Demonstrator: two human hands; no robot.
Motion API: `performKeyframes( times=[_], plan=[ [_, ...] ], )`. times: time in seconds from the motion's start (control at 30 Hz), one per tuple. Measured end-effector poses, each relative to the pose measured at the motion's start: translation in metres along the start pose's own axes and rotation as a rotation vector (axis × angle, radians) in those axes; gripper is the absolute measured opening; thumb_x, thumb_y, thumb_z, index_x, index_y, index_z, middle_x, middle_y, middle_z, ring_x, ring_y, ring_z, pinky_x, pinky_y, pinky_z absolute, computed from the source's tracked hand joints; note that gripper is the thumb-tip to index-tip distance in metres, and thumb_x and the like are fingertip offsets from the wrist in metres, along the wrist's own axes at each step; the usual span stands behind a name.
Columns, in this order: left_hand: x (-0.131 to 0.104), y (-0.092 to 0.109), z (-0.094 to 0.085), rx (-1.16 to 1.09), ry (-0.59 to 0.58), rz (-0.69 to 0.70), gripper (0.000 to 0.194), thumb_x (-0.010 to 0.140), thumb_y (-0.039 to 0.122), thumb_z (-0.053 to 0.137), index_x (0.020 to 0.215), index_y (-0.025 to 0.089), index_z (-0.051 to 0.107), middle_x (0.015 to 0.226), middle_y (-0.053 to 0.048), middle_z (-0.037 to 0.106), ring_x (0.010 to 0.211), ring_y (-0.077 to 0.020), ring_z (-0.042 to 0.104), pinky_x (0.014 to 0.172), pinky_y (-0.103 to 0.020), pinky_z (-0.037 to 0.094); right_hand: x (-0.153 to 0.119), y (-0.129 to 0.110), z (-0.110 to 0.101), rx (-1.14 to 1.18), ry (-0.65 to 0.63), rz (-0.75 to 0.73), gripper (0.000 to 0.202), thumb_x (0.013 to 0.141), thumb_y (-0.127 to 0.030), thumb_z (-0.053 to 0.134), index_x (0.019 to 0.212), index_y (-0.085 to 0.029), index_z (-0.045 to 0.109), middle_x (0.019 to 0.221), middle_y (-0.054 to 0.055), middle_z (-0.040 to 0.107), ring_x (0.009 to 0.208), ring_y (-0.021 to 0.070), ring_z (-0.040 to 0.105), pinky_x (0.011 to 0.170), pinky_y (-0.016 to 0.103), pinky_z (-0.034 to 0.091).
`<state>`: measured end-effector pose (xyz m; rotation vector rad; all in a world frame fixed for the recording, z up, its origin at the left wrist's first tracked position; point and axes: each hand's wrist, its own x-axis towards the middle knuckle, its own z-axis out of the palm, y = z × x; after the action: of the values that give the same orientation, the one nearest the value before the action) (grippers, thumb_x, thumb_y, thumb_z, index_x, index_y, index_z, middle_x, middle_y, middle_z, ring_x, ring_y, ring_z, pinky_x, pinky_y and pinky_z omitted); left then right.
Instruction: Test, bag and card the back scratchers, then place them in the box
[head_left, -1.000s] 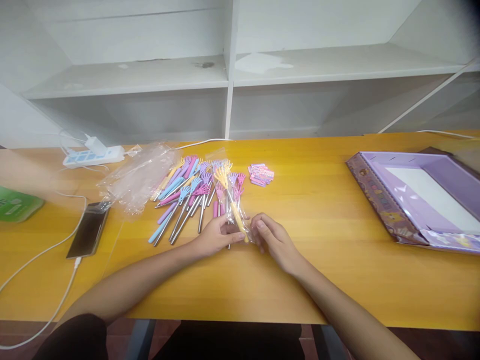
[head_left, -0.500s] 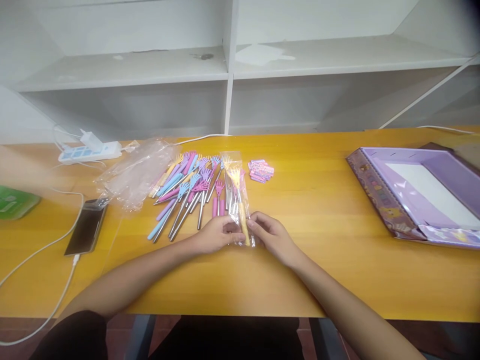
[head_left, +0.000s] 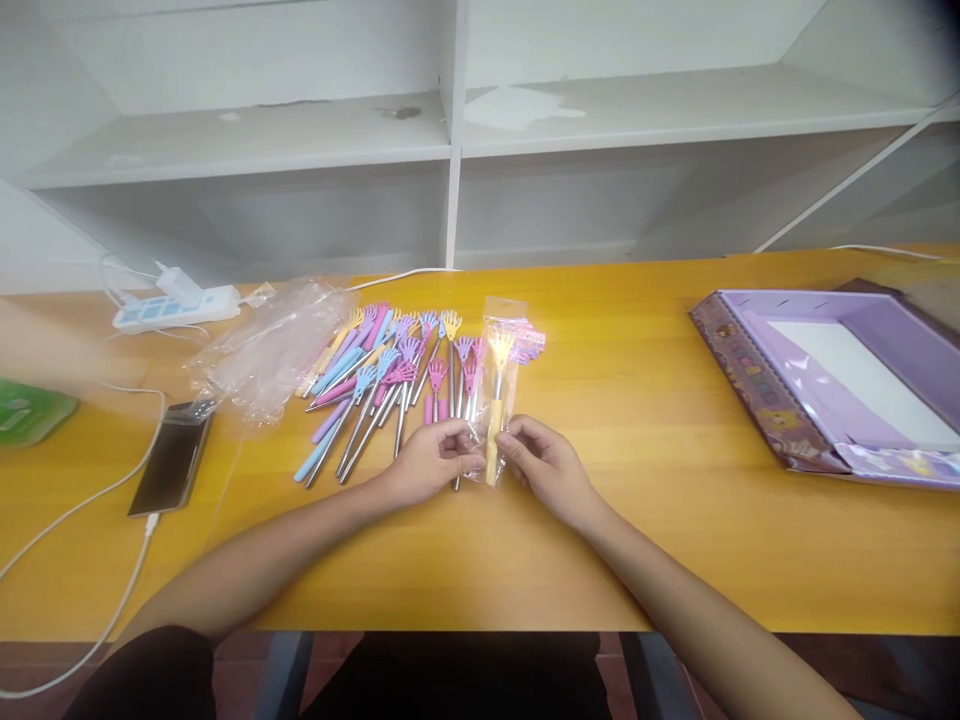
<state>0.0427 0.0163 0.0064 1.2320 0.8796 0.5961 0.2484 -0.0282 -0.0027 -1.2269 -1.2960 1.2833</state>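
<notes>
Plainly, the white shelving [head_left: 454,150] was the biggest thing there, standing along the back of the yellow table [head_left: 637,400]. Well off to the right lay the purple box [head_left: 757,385], its patterned side facing the worker and its inside showing a pale base. The pile of claw-headed sticks [head_left: 364,390] spread left of centre, pink, blue, purple and yellow, with metal shafts crossing, and the loose clear bags [head_left: 274,345] sat just beside it. Farther left were the power strip [head_left: 176,308], the dark phone [head_left: 169,460] with a white cable [head_left: 152,530] at its near end, and something green [head_left: 30,412] at the edge of view. Both hands met in front: the left hand [head_left: 431,462] and the right hand [head_left: 551,470] each had fingers and thumb drawn narrow, pinching opposite sides of the clear sleeve [head_left: 507,308] low down. Inside it, between them, the yellow stick [head_left: 493,440] lay claw end away from the person. Smallest, the pink-and-purple cards [head_left: 532,343] lay by the sleeve's far end, partly overlapped by it in view.
</notes>
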Motion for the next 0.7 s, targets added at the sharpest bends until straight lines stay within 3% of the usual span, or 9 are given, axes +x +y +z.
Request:
performKeyframes(
  times=[0.13, 0.33, 0.47, 0.6, 0.7],
  plan=[
    [-0.0003, -0.0013, 0.0004, -0.004, 0.004, 0.0, 0.042, 0.072, 0.043, 0.092, 0.082, 0.017, 0.061, 0.079, 0.0, 0.063, 0.078, -0.0157, 0.064, 0.077, -0.029, 0.051, -0.0011, -0.0017, -0.0013, -0.024, -0.014, -0.009, 0.044, 0.099, -0.063, 0.063, 0.084, -0.022, 0.058, 0.07, -0.003, 0.052, 0.058, 0.0123, 0.045, 0.055, 0.026, 0.038],
    [0.0, -0.0031, -0.003, 0.008, 0.025, 0.056, 0.046, 0.074, 0.048, 0.091, 0.091, 0.016, 0.063, 0.08, 0.001, 0.063, 0.076, -0.0147, 0.064, 0.073, -0.027, 0.051, -0.0025, -0.0019, -0.0028, -0.191, -0.209, -0.072, 0.044, 0.101, -0.06, 0.062, 0.081, -0.02, 0.058, 0.076, -0.001, 0.056, 0.07, 0.0145, 0.049, 0.064, 0.027, 0.039],
    [0.0003, -0.0017, -0.0037, -0.022, 0.05, 0.095, 0.05, 0.075, 0.051, 0.091, 0.101, 0.016, 0.067, 0.08, 0.001, 0.064, 0.076, -0.0147, 0.065, 0.074, -0.028, 0.053, -0.0011, -0.004, -0.0048, -0.234, -0.21, -0.14, 0.044, 0.106, -0.054, 0.055, 0.077, -0.02, 0.057, 0.075, -0.001, 0.054, 0.072, 0.0151, 0.049, 0.068, 0.028, 0.039],
    [-0.0009, 0.0022, -0.0026, -0.05, 0.069, 0.138, 0.044, 0.078, 0.051, 0.089, 0.093, 0.016, 0.067, 0.08, 0.0, 0.065, 0.075, -0.0138, 0.064, 0.073, -0.027, 0.053, 0.0, -0.0074, -0.0076, -0.217, -0.195, -0.185, 0.045, 0.107, -0.051, 0.056, 0.075, -0.02, 0.057, 0.077, 0.0, 0.057, 0.075, 0.0161, 0.053, 0.071, 0.028, 0.041],
    [-0.0011, 0.0007, -0.0019, -0.096, 0.02, 0.144, 0.04, 0.079, 0.048, 0.089, 0.092, 0.016, 0.068, 0.081, -0.001, 0.067, 0.075, -0.0142, 0.065, 0.071, -0.027, 0.053, -0.0004, -0.0092, -0.0075, -0.154, -0.264, -0.179, 0.043, 0.107, -0.052, 0.055, 0.081, -0.019, 0.062, 0.079, 0.001, 0.061, 0.077, 0.0168, 0.056, 0.074, 0.028, 0.045]
  ],
)
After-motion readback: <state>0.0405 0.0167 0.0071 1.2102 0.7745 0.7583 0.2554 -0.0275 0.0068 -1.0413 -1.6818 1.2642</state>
